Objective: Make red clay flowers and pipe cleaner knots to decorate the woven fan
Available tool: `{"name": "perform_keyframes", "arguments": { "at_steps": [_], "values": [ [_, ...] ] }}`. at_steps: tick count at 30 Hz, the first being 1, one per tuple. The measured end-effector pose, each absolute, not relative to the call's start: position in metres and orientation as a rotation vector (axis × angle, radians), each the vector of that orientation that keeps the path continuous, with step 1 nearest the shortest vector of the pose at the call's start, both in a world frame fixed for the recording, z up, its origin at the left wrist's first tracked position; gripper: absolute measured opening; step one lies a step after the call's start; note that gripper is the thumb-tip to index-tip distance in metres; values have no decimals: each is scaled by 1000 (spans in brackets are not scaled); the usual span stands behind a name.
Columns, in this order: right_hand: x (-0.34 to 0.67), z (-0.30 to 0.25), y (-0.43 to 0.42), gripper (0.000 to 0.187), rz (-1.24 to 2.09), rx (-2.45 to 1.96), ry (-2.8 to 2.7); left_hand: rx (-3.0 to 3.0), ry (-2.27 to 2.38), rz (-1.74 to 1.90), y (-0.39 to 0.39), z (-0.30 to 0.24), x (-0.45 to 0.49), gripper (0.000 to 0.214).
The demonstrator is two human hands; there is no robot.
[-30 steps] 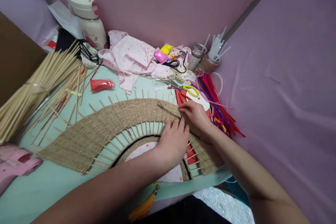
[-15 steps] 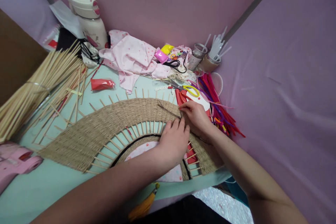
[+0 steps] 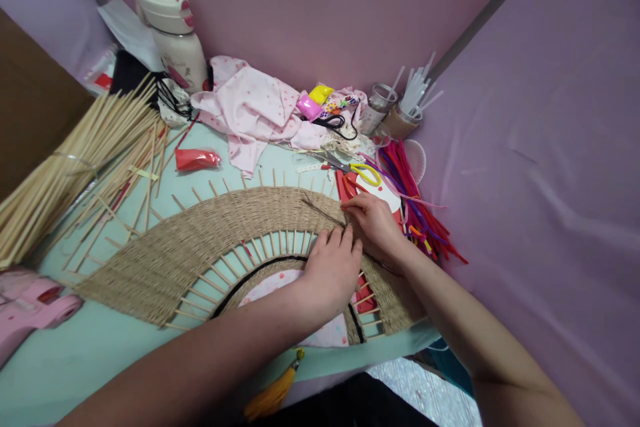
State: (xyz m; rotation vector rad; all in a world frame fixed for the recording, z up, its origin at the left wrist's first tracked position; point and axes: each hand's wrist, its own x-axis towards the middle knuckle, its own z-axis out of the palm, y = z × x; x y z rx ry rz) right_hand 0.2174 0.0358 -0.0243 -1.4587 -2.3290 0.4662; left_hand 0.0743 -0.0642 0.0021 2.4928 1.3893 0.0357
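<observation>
A wide fan-shaped piece of woven twine on thin wooden sticks (image 3: 215, 223) lies across the table, stick ends poking past its outer edge. Its inner part has a black band and pale spotted cloth (image 3: 323, 333). My left hand (image 3: 334, 267) rests on the piece with fingers stretched out over the inner sticks and lower weave. Close beside it, my right hand (image 3: 373, 217) pinches at the outer edge of the weave; what lies between its fingertips is hidden. A loose dark twine end (image 3: 320, 208) runs over the weave toward the gap between my hands.
Scissors with yellow handles (image 3: 365, 173) lie beyond my right hand, beside pipe cleaners (image 3: 410, 193). Bundled sticks (image 3: 65, 167) and a pink tape dispenser (image 3: 40, 310) are at left. A bottle (image 3: 175, 40), spotted cloth (image 3: 255, 107) and cups (image 3: 405, 120) line the back wall.
</observation>
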Motion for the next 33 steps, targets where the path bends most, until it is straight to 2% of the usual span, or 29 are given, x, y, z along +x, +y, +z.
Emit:
{"name": "perform_keyframes", "arguments": {
  "at_steps": [17, 22, 27, 33],
  "values": [
    [217, -15, 26, 19, 366, -1538, -2320, 2491, 1357, 31, -64, 4, 74, 64],
    [217, -14, 24, 20, 333, -1511, -2361, 2488, 1364, 29, -64, 4, 73, 60],
    [216, -14, 22, 22, 311, -1487, -2404, 2478, 1360, 17, -64, 7, 73, 69],
    [216, -15, 17, 33, 86, -1431, -2583, 2471, 1358, 51, -64, 8, 73, 55]
  ]
}}
